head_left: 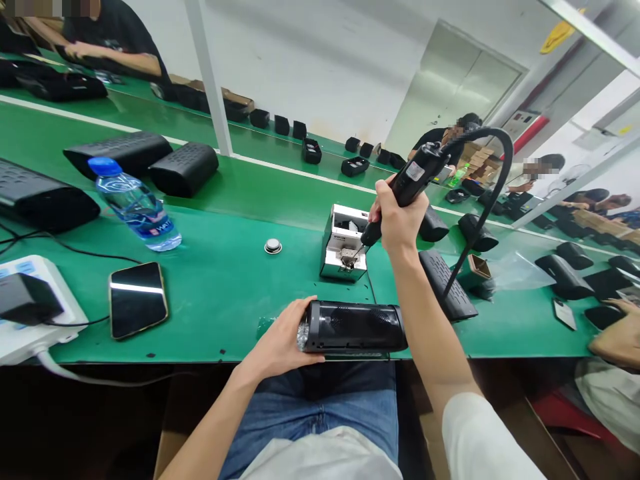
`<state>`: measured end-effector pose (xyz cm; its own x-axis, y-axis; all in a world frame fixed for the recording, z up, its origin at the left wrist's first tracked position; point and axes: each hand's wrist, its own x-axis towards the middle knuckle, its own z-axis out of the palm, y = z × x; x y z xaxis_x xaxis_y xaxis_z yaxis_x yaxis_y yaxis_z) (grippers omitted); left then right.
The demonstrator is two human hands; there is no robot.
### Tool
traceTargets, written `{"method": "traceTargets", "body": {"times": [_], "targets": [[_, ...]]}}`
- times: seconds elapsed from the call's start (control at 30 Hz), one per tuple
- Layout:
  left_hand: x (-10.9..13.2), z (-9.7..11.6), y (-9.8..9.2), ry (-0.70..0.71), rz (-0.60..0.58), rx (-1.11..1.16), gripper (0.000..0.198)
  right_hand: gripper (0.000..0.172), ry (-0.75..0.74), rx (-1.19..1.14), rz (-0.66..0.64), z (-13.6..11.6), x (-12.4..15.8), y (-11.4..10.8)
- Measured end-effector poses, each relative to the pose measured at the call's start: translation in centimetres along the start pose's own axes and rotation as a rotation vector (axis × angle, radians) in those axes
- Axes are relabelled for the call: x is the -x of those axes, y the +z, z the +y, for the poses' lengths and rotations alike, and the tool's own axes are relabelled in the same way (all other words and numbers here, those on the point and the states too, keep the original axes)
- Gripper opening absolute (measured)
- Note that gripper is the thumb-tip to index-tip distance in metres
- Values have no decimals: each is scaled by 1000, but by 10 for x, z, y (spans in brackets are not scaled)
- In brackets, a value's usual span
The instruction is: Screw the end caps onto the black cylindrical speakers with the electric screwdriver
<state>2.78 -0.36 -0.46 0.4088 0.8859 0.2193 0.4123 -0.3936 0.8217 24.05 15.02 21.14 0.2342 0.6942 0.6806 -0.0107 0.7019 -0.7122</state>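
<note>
My right hand [403,217] is wrapped round a black electric screwdriver [414,175] with a thick dark cable arching off its top. The driver slants down to the left, and its bit reaches the front of a small white screw feeder [345,243]; whether a screw sits on the tip is too small to tell. My left hand [287,340] grips the left end of a black speaker housing [357,327], which lies lengthwise at the table's front edge. A small round silver-rimmed part [273,247] rests on the green mat left of the feeder.
To the left are a water bottle [135,203], a phone [139,300] and a white power strip [37,313] with cords. Black speaker housings [185,168] stand along the bench [215,280]. A perforated black panel [445,283] lies right of my arm. Co-workers sit opposite and at right.
</note>
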Motion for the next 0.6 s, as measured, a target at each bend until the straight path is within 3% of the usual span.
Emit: {"method": "traceTargets", "body": {"times": [0.17, 0.27, 0.6], "targets": [[-1, 1, 0, 14, 13, 5, 117, 37, 68, -24, -18, -3, 5, -6], [-1, 1, 0, 37, 11, -3, 114, 32, 77, -36, -35, -19, 14, -17], [-3, -9, -1, 72, -2, -41, 102, 10, -23, -74, 45, -162, 63, -113]]}}
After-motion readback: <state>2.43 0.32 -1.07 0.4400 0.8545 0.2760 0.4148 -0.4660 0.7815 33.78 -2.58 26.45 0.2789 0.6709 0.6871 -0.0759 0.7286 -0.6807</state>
